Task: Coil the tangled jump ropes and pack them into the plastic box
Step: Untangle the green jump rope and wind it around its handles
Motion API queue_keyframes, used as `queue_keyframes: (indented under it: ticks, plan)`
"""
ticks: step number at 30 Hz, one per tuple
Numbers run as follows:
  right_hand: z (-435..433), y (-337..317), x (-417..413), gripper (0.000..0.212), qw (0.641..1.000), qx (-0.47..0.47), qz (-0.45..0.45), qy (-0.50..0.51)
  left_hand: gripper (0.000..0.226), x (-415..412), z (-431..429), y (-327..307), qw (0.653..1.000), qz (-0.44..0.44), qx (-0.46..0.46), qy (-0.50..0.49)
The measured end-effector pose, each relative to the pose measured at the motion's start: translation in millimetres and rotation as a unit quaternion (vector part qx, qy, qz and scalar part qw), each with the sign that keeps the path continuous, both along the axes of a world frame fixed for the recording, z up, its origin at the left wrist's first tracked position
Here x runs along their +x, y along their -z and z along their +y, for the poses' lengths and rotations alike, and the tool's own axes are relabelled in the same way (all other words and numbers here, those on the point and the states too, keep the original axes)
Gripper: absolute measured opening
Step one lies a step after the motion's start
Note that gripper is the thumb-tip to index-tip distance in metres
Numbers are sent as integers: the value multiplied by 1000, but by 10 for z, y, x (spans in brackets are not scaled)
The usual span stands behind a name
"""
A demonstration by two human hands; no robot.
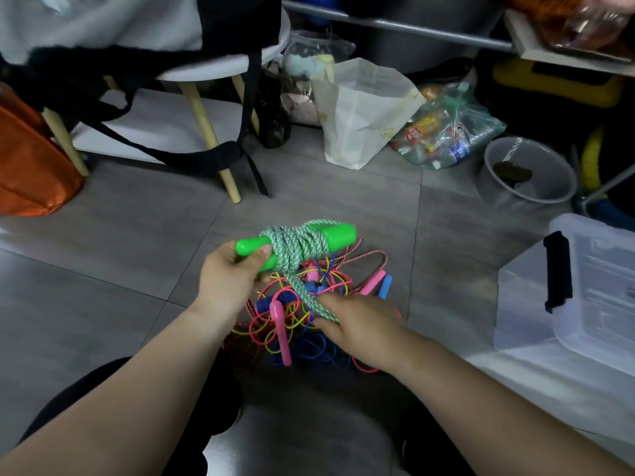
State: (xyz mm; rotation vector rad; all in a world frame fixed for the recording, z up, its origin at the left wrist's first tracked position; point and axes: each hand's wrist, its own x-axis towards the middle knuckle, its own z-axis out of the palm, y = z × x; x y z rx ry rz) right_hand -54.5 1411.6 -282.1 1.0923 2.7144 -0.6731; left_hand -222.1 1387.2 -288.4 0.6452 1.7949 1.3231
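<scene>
Clear plastic box [522,304] sitting right, contents unclear. Grey bucket [494,156] far right holding dark lump. Grey tiled floor [137,235] carrying stool [202,111] and bags at far side. Left hand [230,273] gripping green handles wound with green-white rope [299,245]; right hand [360,321] pinching its loose tail. Tangled ropes [295,314] lying beneath both hands, left of box.

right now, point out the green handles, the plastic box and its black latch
green handles [340,235], head view, bare right end
plastic box [525,304], head view, clear near wall
black latch [558,271], head view, middle of the clip
</scene>
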Motion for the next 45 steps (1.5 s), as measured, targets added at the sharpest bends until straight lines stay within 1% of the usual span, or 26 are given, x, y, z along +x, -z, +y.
queue_keyframes:
  ticks: [1,2,3,6,9,12,15,17,20,21,23,24,25,28,30,32,33,34,35,36,37,39,40,42,44,45]
  plan:
    - [0,-10,-7,33,1000,9,-1,-12,4,-12,-3,12,997,78,-16,20]
    - [11,-17,-4,32,1000,15,1,-18,8,-36,-10,27,988,148,-29,35]
    - [32,-20,6,32,1000,19,9,-15,15,-61,-16,34,979,193,-39,46]
    - [122,-47,87,33,999,20,32,10,23,-112,-64,30,962,253,-53,90]
    - [234,-98,205,32,996,31,69,36,17,-111,-111,27,946,268,-62,173]
    - [327,-132,278,26,986,-6,142,82,12,-96,-118,5,941,218,-58,251]
    - [387,-126,324,18,970,-67,190,134,18,-95,-115,10,931,176,-69,313]
    - [418,-117,337,16,963,-87,204,154,10,-102,-116,15,929,119,-80,342]
    - [446,-148,335,17,938,-152,256,177,10,-89,-135,-22,932,-19,-80,352]
    - [452,-161,332,18,925,-176,282,183,17,-88,-144,-40,928,-59,-68,362]
    - [462,-161,327,25,900,-211,324,199,45,-79,-162,-51,916,-121,-36,380]
    - [471,-158,322,27,889,-225,340,208,57,-66,-173,-53,915,-157,-26,370]
    - [477,-144,312,27,877,-239,355,217,62,-53,-182,-48,915,-196,-24,351]
    - [461,-126,288,23,828,-303,398,252,51,-6,-164,-38,911,-277,-4,304]
    - [429,-95,284,16,799,-317,432,271,52,23,-127,-42,912,-315,11,264]
    - [390,-57,255,22,797,-298,430,301,55,45,-94,-55,909,-355,26,216]
    - [385,-38,225,24,800,-296,418,313,51,64,-80,-71,908,-370,31,195]
    - [380,-32,183,28,805,-294,401,322,41,93,-70,-92,910,-377,31,170]
    - [377,-14,137,34,818,-284,379,326,27,123,-57,-93,915,-377,30,141]
    - [366,1,90,38,832,-272,358,325,17,159,-43,-105,923,-367,23,109]
    - [354,30,50,39,843,-262,344,320,19,185,-24,-97,931,-355,13,84]
    - [306,68,-14,35,850,-259,337,311,22,237,4,-87,937,-345,10,55]
    - [280,71,-41,30,847,-268,340,308,21,259,12,-97,937,-346,12,42]
    - [254,57,-92,20,826,-302,363,308,21,269,31,-91,937,-347,21,10]
    - [245,56,-126,33,814,-320,372,311,22,259,47,-93,938,-343,36,-27]
    - [233,63,-135,39,821,-313,366,306,23,249,54,-90,939,-339,46,-39]
